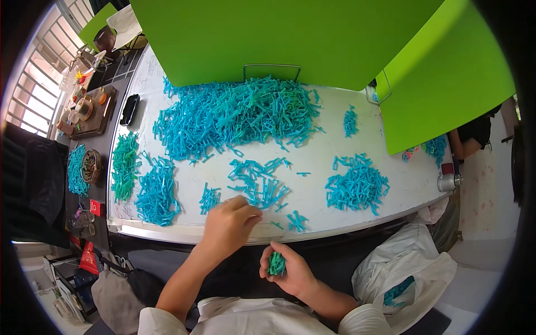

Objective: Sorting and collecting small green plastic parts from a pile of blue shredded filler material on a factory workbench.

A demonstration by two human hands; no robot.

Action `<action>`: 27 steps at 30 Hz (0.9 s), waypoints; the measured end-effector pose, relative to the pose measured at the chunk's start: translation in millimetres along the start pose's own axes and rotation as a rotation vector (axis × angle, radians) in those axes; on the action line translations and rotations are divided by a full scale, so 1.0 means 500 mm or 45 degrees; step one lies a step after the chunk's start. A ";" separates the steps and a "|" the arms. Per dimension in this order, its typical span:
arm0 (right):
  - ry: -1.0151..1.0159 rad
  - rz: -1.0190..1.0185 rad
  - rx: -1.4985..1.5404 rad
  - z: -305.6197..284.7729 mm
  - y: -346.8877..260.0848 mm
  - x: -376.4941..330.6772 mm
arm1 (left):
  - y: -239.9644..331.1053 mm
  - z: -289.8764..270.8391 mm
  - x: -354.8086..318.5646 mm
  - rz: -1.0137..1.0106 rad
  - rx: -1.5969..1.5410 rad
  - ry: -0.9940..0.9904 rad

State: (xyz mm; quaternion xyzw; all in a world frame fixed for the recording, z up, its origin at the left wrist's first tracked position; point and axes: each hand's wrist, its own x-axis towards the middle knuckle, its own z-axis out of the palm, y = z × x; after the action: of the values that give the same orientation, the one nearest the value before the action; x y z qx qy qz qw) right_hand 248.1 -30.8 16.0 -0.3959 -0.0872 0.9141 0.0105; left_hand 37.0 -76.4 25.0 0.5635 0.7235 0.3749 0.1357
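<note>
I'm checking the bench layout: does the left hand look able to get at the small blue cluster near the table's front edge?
Probably yes. The left hand rests on the white table, and the small blue cluster lies just to its right with nothing between them.

A white plastic bag [410, 268] sits at about 4 o'clock, below the table [312, 167] edge, slumped open with blue pieces showing inside. At 8 o'clock, left of the table, lies a small red box [96, 207], and lower down a red pouch [89, 258]. No screens or signs can be made out.
</note>
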 end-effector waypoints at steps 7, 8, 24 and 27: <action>0.062 0.006 0.015 -0.006 -0.002 -0.004 | 0.027 0.060 0.053 0.163 0.122 -0.130; 0.059 0.004 0.014 -0.007 -0.007 -0.006 | 0.026 0.059 0.054 0.166 0.125 -0.129; 0.121 -0.236 0.131 0.014 -0.104 -0.017 | -0.092 0.111 0.269 -0.173 0.577 0.323; 0.100 -0.191 0.126 0.005 -0.095 -0.014 | -0.107 0.124 0.276 -0.249 0.690 0.267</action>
State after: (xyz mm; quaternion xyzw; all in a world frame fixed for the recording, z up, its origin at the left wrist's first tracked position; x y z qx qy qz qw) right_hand 248.7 15.1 30.4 -0.4229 -0.0709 0.8977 0.1017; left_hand -8.1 69.7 -23.5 0.4651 0.8581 0.2093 -0.0594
